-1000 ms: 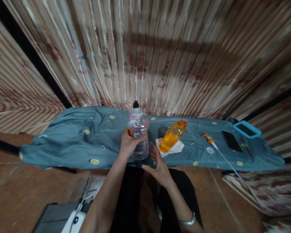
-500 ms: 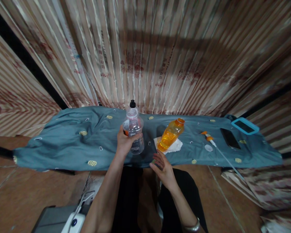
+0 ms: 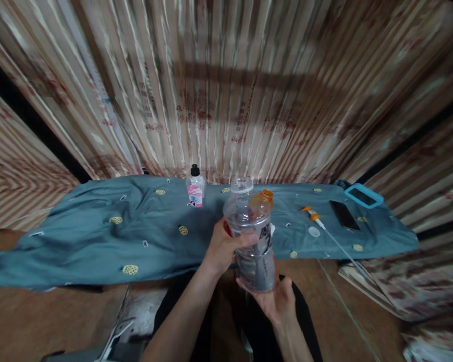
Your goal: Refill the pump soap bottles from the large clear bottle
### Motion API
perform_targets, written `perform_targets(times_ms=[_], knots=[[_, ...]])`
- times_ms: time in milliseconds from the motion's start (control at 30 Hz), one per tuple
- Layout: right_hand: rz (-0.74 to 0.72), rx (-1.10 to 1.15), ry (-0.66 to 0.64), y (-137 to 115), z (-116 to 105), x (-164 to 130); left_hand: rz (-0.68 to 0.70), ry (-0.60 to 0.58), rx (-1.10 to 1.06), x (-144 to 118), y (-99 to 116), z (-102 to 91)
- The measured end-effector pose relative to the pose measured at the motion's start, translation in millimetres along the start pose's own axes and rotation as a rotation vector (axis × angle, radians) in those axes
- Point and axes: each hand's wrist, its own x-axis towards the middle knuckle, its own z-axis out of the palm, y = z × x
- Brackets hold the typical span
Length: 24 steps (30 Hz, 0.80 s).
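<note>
Head view: clear bottle (image 3: 251, 236) held upright and off the blue cloth (image 3: 98, 236), in front of the body, near edge of the bench. Left hand (image 3: 224, 247) wrapped round the bottle's left side, fingers curled on the label; right hand (image 3: 275, 300) cupped, palm up, under the base. Mouth open, no cap seen. Judged best kept level, base supported, grip firm without squeezing the thin wall. Label print dark, not legible. Behind it, orange bottle (image 3: 262, 198) mostly hidden; small pink-labelled bottle (image 3: 196, 192) far left, text unreadable.
</note>
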Motion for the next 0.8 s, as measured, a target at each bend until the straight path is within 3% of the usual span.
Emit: perform_targets(times_ms=[200, 300, 367, 500, 600, 800], knots=[[-0.135, 0.078, 0.069, -20.5, -24.5, -25.8, -0.039, -0.211, 0.026, 3.6, -19.9, 41.6], [-0.151, 0.080, 0.099, -34.9, -30.9, -38.8, 0.033, -0.315, 0.113, 5.3, -29.9, 47.5], [-0.161, 0.065, 0.184, -45.0, -27.4, -48.2, 0.197, -0.271, 0.225, 10.4, -35.2, 40.9], [-0.198, 0.026, 0.411, -62.2, -12.9, -61.7, 0.460, -0.006, 0.603, 32.0, -47.8, 16.8], [-0.189, -0.009, 0.468, -70.9, -11.5, -63.2, 0.424, 0.123, 0.786, 49.3, -64.3, 5.7], [-0.188, -0.068, 0.517, -78.6, -32.3, -55.8, 0.339, 0.113, 0.755, 63.4, -94.1, 4.1]])
